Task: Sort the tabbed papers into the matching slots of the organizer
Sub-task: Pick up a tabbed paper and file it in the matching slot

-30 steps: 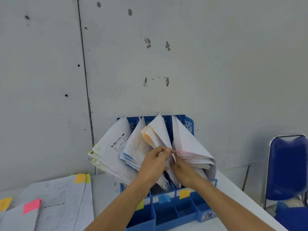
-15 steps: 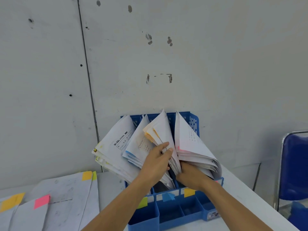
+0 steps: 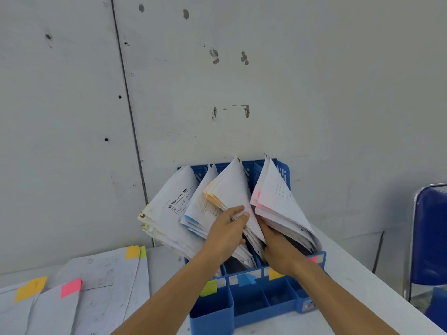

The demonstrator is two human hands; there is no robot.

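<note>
Gripping the orange-tabbed bundle [image 3: 232, 189] at its lower edge, your left hand [image 3: 227, 233] has thumb and fingers closed on those sheets. Your right hand [image 3: 278, 252] is pushed down into the gap between that bundle and the pink-tabbed bundle [image 3: 278, 197]. Its fingers are hidden behind the paper, so you cannot tell whether they are curled or straight.

The blue organizer [image 3: 254, 298] stands at the far edge of the table [image 3: 362, 274], its back against the wall [image 3: 290, 81]. Count four bundles fanning up from its slots. From left to right they are a yellow-green-tabbed bundle [image 3: 169, 213], a blue-tabbed bundle [image 3: 200, 209], the orange one and the pink one. Four slot labels run along the front of the slots in the same order: a yellow-green label [image 3: 209, 287], a blue label [image 3: 245, 279], an orange label [image 3: 274, 273] and a pink label [image 3: 313, 259], the last partly behind your right wrist.

Toward the left edge of the table lie overlapping loose sheets [image 3: 101, 274], well apart from the organizer. Four tabs show on them, two orange, one green and one pink. One blue chair [image 3: 430, 238] stands beyond the table's right edge.
</note>
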